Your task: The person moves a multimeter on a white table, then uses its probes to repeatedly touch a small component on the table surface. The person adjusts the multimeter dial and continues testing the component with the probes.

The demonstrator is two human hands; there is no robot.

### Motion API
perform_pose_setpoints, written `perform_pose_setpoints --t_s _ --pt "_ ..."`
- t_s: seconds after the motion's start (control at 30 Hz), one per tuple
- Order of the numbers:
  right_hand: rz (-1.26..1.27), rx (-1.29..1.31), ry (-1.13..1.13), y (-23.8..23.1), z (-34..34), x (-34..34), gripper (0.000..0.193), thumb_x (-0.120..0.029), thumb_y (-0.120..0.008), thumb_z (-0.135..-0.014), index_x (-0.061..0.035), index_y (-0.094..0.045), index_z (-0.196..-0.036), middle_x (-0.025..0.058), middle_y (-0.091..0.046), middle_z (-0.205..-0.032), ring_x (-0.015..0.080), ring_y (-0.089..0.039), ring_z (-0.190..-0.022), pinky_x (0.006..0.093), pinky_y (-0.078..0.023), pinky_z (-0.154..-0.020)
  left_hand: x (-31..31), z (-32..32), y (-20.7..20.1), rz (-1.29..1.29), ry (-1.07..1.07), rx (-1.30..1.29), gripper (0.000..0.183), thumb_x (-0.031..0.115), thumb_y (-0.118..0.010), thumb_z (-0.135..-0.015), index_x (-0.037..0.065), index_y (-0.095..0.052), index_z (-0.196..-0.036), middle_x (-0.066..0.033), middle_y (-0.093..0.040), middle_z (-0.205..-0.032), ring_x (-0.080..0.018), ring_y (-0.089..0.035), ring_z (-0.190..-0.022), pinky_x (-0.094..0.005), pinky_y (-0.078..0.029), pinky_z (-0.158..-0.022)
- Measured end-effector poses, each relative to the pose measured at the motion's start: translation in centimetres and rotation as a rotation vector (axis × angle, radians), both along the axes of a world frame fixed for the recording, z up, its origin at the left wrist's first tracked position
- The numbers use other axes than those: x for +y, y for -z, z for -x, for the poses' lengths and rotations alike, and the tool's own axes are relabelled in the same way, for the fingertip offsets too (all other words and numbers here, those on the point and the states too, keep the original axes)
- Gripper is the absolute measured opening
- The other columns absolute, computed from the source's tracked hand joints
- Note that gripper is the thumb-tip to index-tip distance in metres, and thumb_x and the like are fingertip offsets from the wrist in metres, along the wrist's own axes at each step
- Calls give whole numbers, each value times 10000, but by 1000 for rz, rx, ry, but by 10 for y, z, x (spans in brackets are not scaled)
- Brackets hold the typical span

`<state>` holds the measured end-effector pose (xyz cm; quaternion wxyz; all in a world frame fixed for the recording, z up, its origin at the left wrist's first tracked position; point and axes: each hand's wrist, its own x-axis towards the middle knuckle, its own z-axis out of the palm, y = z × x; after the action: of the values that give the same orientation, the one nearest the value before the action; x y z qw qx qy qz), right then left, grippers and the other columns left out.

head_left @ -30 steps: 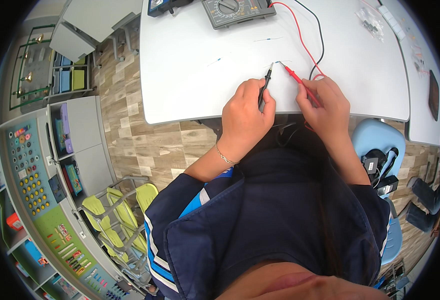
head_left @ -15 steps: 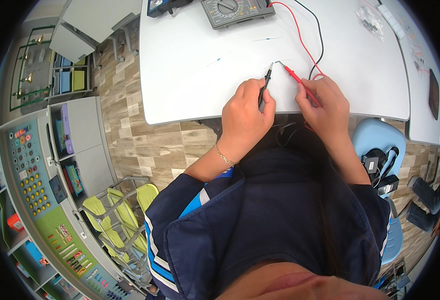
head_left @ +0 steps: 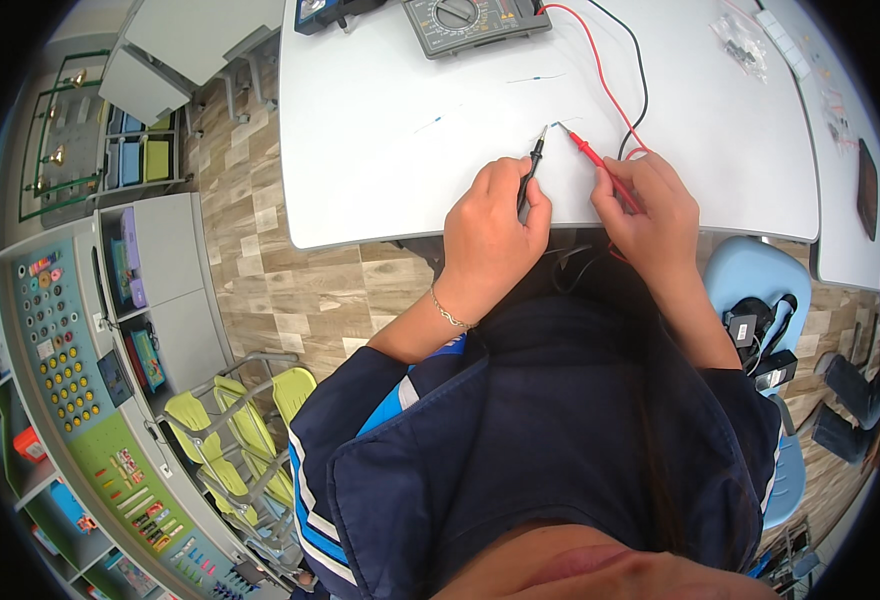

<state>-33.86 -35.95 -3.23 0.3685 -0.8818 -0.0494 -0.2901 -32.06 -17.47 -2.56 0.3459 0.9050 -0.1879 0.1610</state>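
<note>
My left hand [head_left: 495, 222] is closed round a black test probe [head_left: 533, 168], its tip pointing away from me. In my right hand [head_left: 652, 212] is a red test probe [head_left: 600, 165], slanting up and left. Both tips meet close to a small blue resistor [head_left: 557, 124] on the white table; whether they touch its leads is too small to tell. Two more thin resistors lie farther off, one to the left [head_left: 437, 120] and another beyond [head_left: 535, 78]. A grey multimeter [head_left: 465, 22] stands at the far edge, the probe cables running to its right side.
The white table [head_left: 360, 180] has its front edge just under my wrists. A clear bag of small parts [head_left: 743, 50] lies far right, beside a white strip [head_left: 782, 42]. Some black device [head_left: 325, 14] sits at the far left. A light-blue chair [head_left: 750, 265] stands to my right.
The tips of both probes have shifted very slightly by the resistor. Otherwise my hands and the things on the table look the same.
</note>
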Motion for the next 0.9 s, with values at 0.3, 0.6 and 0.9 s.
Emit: perform_pose_setpoints --t_s 0.3,0.6,0.9 --pt "1 -2 -10 1 0 -1 114 -55 -786 -782 -53 -706 -862 59 -594 -713 214 -586 -578 321 -467 -526 0 0 0 0 4 0 162 67 -693 -856 27 -658 -1010 -85 -569 -702 -215 -556 -556 -344 -474 -518" --pt "-5 -4 -10 1 0 -1 115 -53 -787 -781 -53 -709 -865 62 -598 -715 218 -592 -582 322 -469 -525 0 -1 -1 -2 7 9 161 67 -694 -857 25 -661 -1009 -81 -560 -689 -214 -551 -556 -342 -467 -517" --pt "5 -21 -4 1 0 -1 120 -55 -790 -777 -58 -706 -864 57 -595 -711 216 -592 -581 322 -471 -525 2 1 2 13 20 -33 170 57 -693 -856 22 -669 -1020 -71 -550 -683 -203 -547 -560 -341 -466 -517"
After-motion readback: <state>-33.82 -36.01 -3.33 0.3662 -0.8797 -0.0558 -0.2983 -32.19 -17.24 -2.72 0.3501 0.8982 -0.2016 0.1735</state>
